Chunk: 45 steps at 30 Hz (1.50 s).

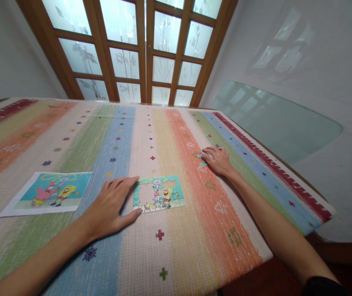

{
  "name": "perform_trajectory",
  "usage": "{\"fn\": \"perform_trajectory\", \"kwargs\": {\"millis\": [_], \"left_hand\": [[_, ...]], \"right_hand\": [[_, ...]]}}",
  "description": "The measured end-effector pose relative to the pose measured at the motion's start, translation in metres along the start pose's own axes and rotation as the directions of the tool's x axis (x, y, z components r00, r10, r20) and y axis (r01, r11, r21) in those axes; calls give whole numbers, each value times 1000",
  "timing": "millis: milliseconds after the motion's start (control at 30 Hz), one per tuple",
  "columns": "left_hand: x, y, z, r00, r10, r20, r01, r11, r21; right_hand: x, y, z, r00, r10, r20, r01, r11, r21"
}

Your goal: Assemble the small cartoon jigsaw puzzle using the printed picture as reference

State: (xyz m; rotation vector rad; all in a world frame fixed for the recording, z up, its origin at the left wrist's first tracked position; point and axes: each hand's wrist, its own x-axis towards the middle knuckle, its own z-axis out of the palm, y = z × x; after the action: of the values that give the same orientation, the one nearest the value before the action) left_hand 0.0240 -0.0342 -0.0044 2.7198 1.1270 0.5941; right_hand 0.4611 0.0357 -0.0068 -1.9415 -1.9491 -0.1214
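Your left hand [110, 203] has thumb and fingers parted at the left edge of the partly filled puzzle [176, 199]. Your right hand [218, 159] rests farther right, over loose pieces [203, 163]; I cannot tell whether its fingers pinch one. Striped cloth [191, 242] spans the stretch between puzzle and pieces. A printed picture [78, 197] lies left of your left hand.

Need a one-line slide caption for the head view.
Left hand at a partly assembled jigsaw, right hand at loose pieces, printed picture on the striped tablecloth.
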Motion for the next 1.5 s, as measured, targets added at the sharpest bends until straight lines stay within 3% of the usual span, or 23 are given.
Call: {"fn": "perform_trajectory", "kwargs": {"millis": [433,667,900,1100,1267,1500], "left_hand": [[0,0,0,1000,14,-5,-14,1000,-5],[1,1,-2,1000,25,8,-25,1000,14],[1,1,-2,1000,28,1,-28,1000,9],[1,1,-1,998,55,-7,-54,998,34],[1,2,-1,1000,28,7,-29,999,17],[2,2,-1,1000,25,18,-25,1000,15]], "right_hand": [[2,-2,-6,997,-46,-64,50,996,69],[2,-7,-11,988,-68,-135,94,976,194],[-5,-26,-18,981,40,-191,55,883,466],[-29,-74,-21,984,-147,-99,176,762,623],[-57,-116,-20,934,-354,37,220,655,723],[-73,-139,-18,841,-538,-59,408,558,722]]}}
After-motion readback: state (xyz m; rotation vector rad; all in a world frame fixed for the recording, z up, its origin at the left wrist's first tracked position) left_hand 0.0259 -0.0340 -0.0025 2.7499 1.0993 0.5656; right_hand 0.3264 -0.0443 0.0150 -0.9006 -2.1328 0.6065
